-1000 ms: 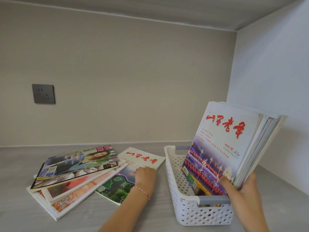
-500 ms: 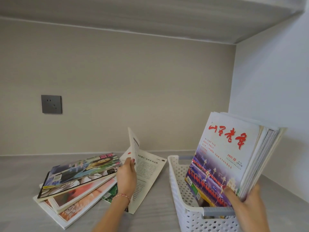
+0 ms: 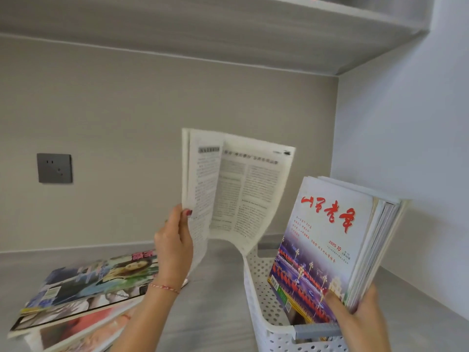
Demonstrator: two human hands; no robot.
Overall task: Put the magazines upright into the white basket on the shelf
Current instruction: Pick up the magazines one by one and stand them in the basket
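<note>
White perforated basket (image 3: 256, 295) sits right on the grey shelf (image 3: 218, 301), its near end cut off. Right hand (image 3: 355, 318) grips upright magazines (image 3: 337, 240) inside it. Left hand (image 3: 175, 247) pinches an open magazine (image 3: 238, 191) in clear air above the shelf, text blurred. Flat stack (image 3: 83, 293) lies left, partly hidden.

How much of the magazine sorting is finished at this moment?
Done: a bundle of magazines stands leaning in the white basket, steadied by the right hand. In hand: the left hand holds one magazine in the air, its pages hanging open. Left: a stack of magazines lies flat on the shelf.
</note>
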